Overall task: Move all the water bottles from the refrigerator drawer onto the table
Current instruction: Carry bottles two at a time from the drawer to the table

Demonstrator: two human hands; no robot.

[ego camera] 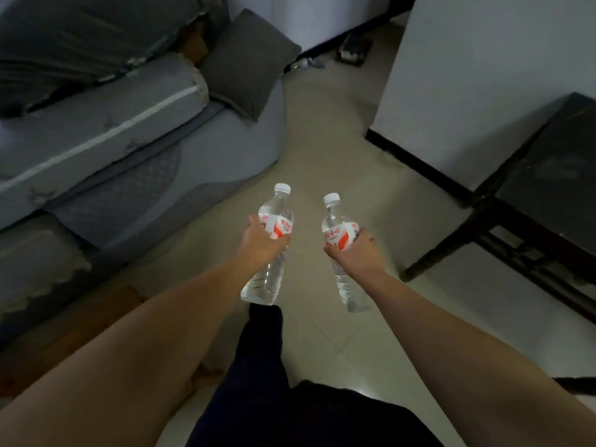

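- Water bottles, two clear plastic ones with white caps and red-and-white labels, are both in my hands above the pale tiled floor (322,130).
- My left hand (263,241) wraps one bottle (274,240) at its label.
- My right hand (361,250) grips the other bottle (338,233) likewise.
- Grey fabric sofa (129,124) sits left; what seems a dark wooden table (548,175) stands right.

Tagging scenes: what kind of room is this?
Likely a home living room: a grey sofa with a dark cushion, tiled floor, and a dark wooden table by a white wall.
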